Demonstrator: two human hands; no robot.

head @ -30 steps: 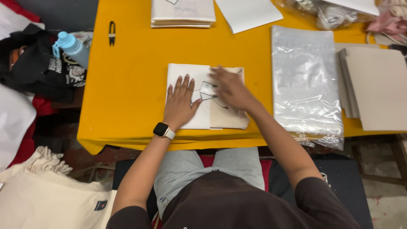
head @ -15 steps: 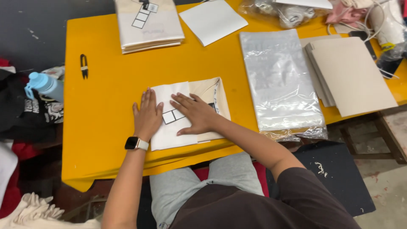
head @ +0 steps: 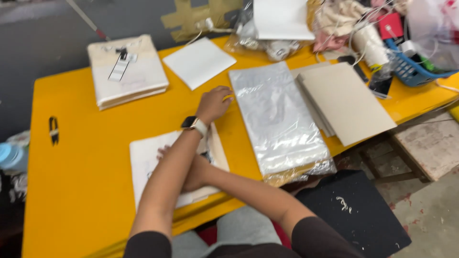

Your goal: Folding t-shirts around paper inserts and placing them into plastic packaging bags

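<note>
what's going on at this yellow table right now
A person seated at the yellow table has their arms crossed. The left hand, with a smartwatch on its wrist, reaches toward the stack of clear plastic bags. The right hand, mostly hidden under the left forearm, presses on a folded white garment in front of them. A pile of folded garments lies farther back.

table: yellow top [head: 95, 205] | floor: grey concrete [head: 430, 220] | wall: dark grey [head: 43, 28]
</note>
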